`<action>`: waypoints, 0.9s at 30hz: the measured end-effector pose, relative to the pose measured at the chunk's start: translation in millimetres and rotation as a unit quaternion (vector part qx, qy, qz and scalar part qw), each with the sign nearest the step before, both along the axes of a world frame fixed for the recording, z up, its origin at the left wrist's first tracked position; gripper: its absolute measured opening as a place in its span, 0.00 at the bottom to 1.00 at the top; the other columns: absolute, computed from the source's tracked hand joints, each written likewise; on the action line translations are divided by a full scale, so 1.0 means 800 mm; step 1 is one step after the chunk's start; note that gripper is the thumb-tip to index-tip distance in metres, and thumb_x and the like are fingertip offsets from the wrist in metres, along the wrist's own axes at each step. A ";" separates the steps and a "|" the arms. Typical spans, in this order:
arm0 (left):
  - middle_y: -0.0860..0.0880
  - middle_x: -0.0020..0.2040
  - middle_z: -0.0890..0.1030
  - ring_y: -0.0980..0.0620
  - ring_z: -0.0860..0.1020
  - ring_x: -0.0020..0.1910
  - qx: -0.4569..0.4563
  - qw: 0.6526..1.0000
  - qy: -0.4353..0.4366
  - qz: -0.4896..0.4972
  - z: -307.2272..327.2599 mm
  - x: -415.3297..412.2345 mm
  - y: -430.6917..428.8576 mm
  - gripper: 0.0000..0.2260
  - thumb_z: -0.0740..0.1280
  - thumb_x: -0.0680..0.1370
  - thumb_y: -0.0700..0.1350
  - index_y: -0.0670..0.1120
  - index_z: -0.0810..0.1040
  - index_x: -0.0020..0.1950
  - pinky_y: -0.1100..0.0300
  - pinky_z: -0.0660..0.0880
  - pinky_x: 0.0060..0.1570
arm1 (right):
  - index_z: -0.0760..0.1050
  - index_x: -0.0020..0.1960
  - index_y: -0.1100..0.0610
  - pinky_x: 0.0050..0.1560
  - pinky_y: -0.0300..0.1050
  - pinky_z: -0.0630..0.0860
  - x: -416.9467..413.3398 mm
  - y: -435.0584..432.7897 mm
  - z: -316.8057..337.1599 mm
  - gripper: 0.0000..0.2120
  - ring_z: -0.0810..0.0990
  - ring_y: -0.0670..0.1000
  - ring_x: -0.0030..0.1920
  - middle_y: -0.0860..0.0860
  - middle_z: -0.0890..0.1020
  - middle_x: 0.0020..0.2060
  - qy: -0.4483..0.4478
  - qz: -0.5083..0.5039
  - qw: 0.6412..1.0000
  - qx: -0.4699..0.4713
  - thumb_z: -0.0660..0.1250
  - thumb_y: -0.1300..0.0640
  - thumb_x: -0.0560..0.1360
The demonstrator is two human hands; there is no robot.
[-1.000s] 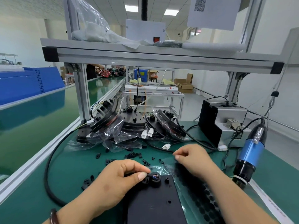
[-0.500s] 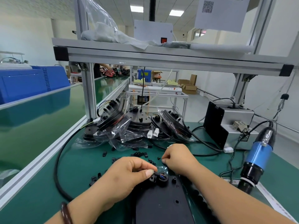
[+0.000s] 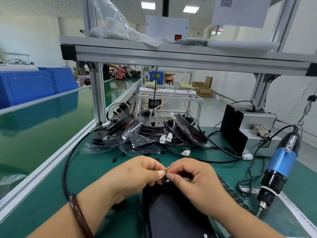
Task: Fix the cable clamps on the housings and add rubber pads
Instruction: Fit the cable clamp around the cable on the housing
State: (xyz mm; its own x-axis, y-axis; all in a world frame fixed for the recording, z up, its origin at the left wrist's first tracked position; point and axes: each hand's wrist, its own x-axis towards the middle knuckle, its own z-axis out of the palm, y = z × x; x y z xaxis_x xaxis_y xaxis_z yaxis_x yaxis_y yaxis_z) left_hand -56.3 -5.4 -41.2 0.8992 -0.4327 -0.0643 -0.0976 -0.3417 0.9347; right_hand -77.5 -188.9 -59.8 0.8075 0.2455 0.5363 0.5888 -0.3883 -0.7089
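Across the whole view runs a green-matted workbench (image 3: 51, 194), with an aluminium frame shelf (image 3: 171, 55) spanning its far edge overhead. Under that shelf, at the middle of the far edge, lies a heap of bagged housings (image 3: 145, 131), dark round units in clear plastic leaning on one another. At the near edge, in the middle, a flat black housing (image 3: 171, 217) lies lengthwise, partly covered by both forearms. A grey control box (image 3: 257, 121) with a black front plate stands at the far right corner. Near the right edge a blue-bodied electric screwdriver (image 3: 281, 160) hangs tilted, its bit just above the mat. A black cable (image 3: 66, 169) curves along the left side from the heap toward the near edge. A dark rubber pad sheet (image 3: 238, 198) shows beside the right wrist, touching the housing's right side.

The left hand (image 3: 135, 176) and right hand (image 3: 192, 177) meet over the housing's far end, fingers curled, each pinching a small black cable clamp (image 3: 165, 180) between thumb and forefinger; the fingertips hide most of it. A dark bracelet (image 3: 78, 215) circles the left wrist. White connectors (image 3: 166, 138) dangle at the heap's front, and loose clamps (image 3: 114, 159) dot the mat just beyond the hands.
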 end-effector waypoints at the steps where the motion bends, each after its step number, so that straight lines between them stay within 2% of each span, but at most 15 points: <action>1: 0.56 0.32 0.78 0.62 0.70 0.29 -0.003 1.000 0.003 0.002 0.001 0.000 -0.001 0.05 0.66 0.78 0.42 0.49 0.81 0.47 0.74 0.66 0.28 | 0.82 0.38 0.54 0.46 0.39 0.77 0.000 -0.001 -0.004 0.07 0.82 0.47 0.43 0.46 0.84 0.39 -0.008 -0.004 1.000 0.009 0.74 0.65 0.70; 4: 0.55 0.32 0.78 0.62 0.69 0.28 -0.010 1.000 0.012 0.012 0.001 0.001 -0.002 0.05 0.65 0.78 0.41 0.47 0.80 0.51 0.73 0.66 0.28 | 0.83 0.38 0.57 0.45 0.37 0.76 0.002 0.000 -0.009 0.06 0.82 0.48 0.43 0.47 0.83 0.38 -0.027 -0.006 0.999 0.021 0.74 0.66 0.70; 9: 0.55 0.32 0.78 0.62 0.69 0.28 -0.013 1.000 0.013 0.013 0.001 -0.001 -0.003 0.06 0.65 0.78 0.41 0.49 0.81 0.48 0.74 0.66 0.28 | 0.82 0.37 0.54 0.42 0.36 0.75 0.001 0.004 -0.008 0.03 0.81 0.47 0.40 0.47 0.83 0.37 -0.026 0.003 0.998 0.055 0.73 0.58 0.70; 15: 0.54 0.32 0.78 0.63 0.69 0.26 -0.016 1.000 0.009 0.021 0.002 -0.002 -0.006 0.06 0.65 0.78 0.39 0.48 0.80 0.48 0.74 0.65 0.27 | 0.82 0.39 0.52 0.43 0.38 0.76 -0.001 0.006 -0.006 0.05 0.80 0.47 0.41 0.45 0.81 0.37 -0.092 0.003 0.995 -0.020 0.72 0.61 0.71; 18: 0.52 0.33 0.77 0.62 0.68 0.26 -0.018 1.000 0.015 0.018 0.004 -0.002 -0.006 0.07 0.65 0.77 0.38 0.48 0.80 0.47 0.74 0.65 0.27 | 0.83 0.42 0.54 0.45 0.32 0.72 -0.002 0.001 -0.004 0.04 0.80 0.43 0.43 0.43 0.81 0.41 -0.119 0.027 0.989 -0.078 0.71 0.61 0.72; 21: 0.52 0.32 0.77 0.62 0.68 0.25 -0.011 0.999 0.026 0.019 0.005 -0.001 -0.006 0.07 0.64 0.77 0.38 0.48 0.80 0.48 0.73 0.65 0.26 | 0.82 0.43 0.53 0.46 0.28 0.71 -0.002 -0.006 -0.003 0.02 0.79 0.40 0.44 0.42 0.79 0.44 -0.115 0.030 0.984 -0.131 0.73 0.56 0.71; 23: 0.52 0.33 0.77 0.62 0.69 0.26 -0.006 0.999 0.024 0.020 0.004 0.000 -0.005 0.08 0.64 0.77 0.38 0.48 0.80 0.49 0.73 0.65 0.26 | 0.82 0.42 0.53 0.46 0.30 0.73 -0.001 -0.004 -0.003 0.01 0.79 0.41 0.44 0.43 0.80 0.44 -0.112 0.023 0.984 -0.134 0.73 0.56 0.71; 27: 0.54 0.32 0.80 0.61 0.73 0.30 0.013 0.999 -0.019 0.025 0.001 -0.001 -0.001 0.07 0.67 0.77 0.42 0.50 0.77 0.53 0.71 0.68 0.32 | 0.82 0.40 0.57 0.46 0.40 0.78 0.003 0.000 -0.005 0.01 0.82 0.45 0.44 0.48 0.84 0.41 -0.081 0.037 0.992 -0.085 0.73 0.60 0.71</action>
